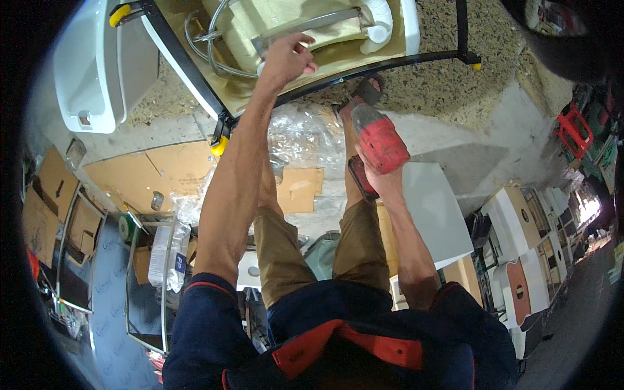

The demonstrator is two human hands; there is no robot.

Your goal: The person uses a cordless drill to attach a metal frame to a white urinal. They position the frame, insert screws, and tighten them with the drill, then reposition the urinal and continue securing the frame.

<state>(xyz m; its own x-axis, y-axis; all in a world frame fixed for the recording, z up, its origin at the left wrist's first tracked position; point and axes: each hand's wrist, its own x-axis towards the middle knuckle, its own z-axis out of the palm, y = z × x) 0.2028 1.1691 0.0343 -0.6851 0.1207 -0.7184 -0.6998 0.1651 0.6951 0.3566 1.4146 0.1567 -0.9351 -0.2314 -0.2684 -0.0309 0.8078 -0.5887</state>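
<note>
The red drill (385,144), at two o'clock from the view's centre, sits gripped in the right hand (380,180), nose toward a sandalled foot (370,91); a slackened grip could drop it there. At twelve, the left hand (284,62) has fingers half curled near a metal bar (312,25), though I cannot tell whether it holds anything; looping hose (209,37) at its ten o'clock might snag it.

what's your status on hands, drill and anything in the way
Right hand gripping red cordless drill. Left hand by grey metal strip, contact unclear. Coiled hose left of that hand, possibly in the way.
</note>
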